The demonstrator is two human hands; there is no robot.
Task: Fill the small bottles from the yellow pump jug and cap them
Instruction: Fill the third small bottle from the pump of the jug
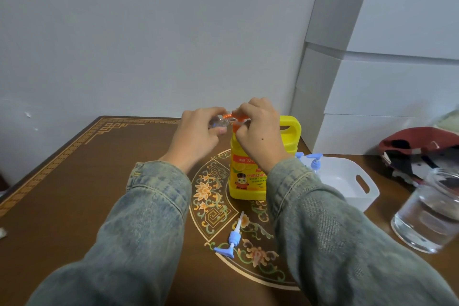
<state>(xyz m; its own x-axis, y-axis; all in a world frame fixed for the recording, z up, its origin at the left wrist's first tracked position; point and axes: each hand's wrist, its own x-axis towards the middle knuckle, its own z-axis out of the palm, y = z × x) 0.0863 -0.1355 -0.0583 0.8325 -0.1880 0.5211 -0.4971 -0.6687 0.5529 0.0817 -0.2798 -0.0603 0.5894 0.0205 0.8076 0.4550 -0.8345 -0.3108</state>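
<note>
The yellow pump jug (250, 181) stands upright at the table's middle, its orange pump head (229, 115) at the top. My right hand (258, 129) rests closed over that pump head. My left hand (198, 131) holds a small clear bottle (219, 122) tilted on its side, with its mouth at the orange spout. A loose blue pump cap (233, 238) with its white dip tube lies flat on the table in front of the jug. More small bottles with blue pump tops (315, 159) stand in the white basket, partly hidden behind my right arm.
The white basket (365, 189) sits right of the jug. A clear glass jar (429, 213) stands at the right table edge, with a dark red cap (419, 149) behind it. White boxes (387, 69) are stacked at the back right. The brown patterned table (74, 194) spreads left.
</note>
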